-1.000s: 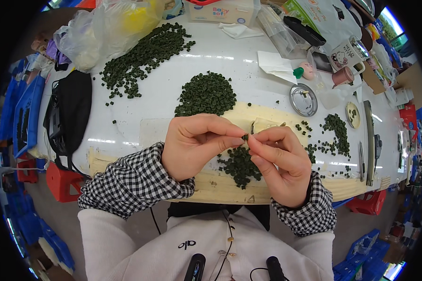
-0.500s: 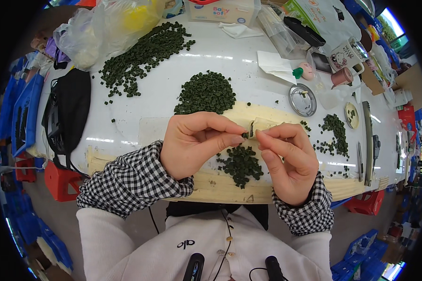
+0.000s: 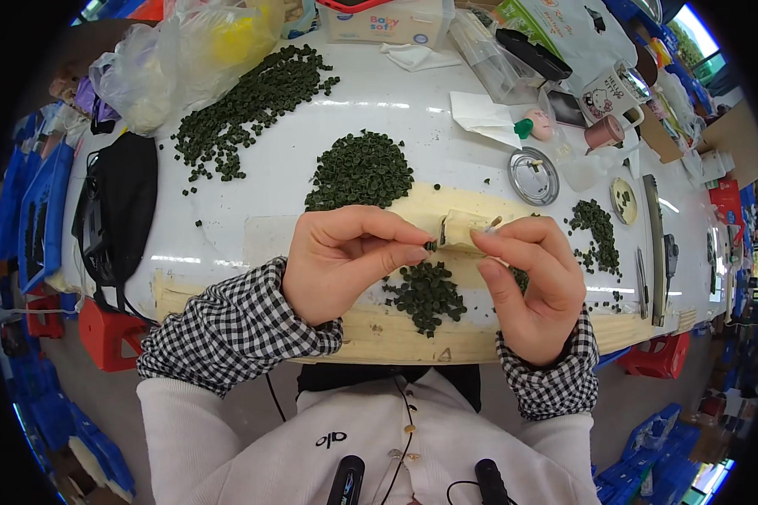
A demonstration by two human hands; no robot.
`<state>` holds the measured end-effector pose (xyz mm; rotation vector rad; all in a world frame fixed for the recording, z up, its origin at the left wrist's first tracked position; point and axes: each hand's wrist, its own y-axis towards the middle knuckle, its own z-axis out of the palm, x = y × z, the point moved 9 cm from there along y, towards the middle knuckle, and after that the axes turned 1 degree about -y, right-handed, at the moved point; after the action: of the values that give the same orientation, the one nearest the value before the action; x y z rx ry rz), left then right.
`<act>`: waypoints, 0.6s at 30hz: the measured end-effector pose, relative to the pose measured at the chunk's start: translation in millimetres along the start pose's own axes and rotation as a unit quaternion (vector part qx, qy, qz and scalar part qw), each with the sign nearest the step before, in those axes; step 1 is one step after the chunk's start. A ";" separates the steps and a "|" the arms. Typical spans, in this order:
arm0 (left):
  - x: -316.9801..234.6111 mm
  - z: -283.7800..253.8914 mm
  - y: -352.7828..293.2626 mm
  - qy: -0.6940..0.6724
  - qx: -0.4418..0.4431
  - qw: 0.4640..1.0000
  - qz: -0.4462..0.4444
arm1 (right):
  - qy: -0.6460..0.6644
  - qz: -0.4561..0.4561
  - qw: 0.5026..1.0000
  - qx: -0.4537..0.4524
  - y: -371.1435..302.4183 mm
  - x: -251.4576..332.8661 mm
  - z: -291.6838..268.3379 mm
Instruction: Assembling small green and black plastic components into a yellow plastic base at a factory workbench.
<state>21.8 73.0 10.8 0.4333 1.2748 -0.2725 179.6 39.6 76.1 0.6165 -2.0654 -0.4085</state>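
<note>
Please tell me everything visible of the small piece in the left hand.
The small piece is dark green, almost black, apparently plastic. The left hand pinches it between thumb and index finger, left of the pale block. The grip partly hides it, so its full shape is unclear. The right hand is apart.

We see deep, dark green in the small held piece (image 3: 430, 246) and the same green throughout the loose pile (image 3: 360, 171), against the white of the tabletop (image 3: 227, 215). We find pale cream-yellow on the tape strip (image 3: 370, 337) and on the small block (image 3: 461, 229). We note black-and-white gingham checks on the sleeve covers (image 3: 227, 324), and off-white on the sweater (image 3: 253, 454) with its gold-toned buttons (image 3: 410, 429). We see plain black on the bag (image 3: 130, 202), bright red on the stool (image 3: 103, 332), strong blue on the tray (image 3: 56, 189), dusty pink on the spool (image 3: 604, 133), silvery grey on the round dish (image 3: 533, 181), and white with a cartoon motif on the mug (image 3: 609, 91).
</note>
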 end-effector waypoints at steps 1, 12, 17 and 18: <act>0.1 0.0 -0.1 -0.002 -0.001 1.000 0.000 | 0.006 0.008 1.000 0.019 -0.3 0.4 5.4; 0.5 -1.0 -0.6 0.010 0.002 1.000 0.009 | 0.015 -0.016 0.999 0.038 -5.7 3.7 25.4; -1.5 -0.1 -1.4 0.012 0.009 1.000 0.019 | 0.018 -0.044 0.998 0.035 -5.4 5.3 25.3; -1.6 0.2 -1.1 0.013 0.011 1.000 0.020 | 0.018 -0.044 0.998 0.035 -5.5 5.3 25.0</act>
<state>21.0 71.9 12.2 0.4827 1.2875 -0.2477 157.5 33.4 63.7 0.7540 -2.0296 -0.3745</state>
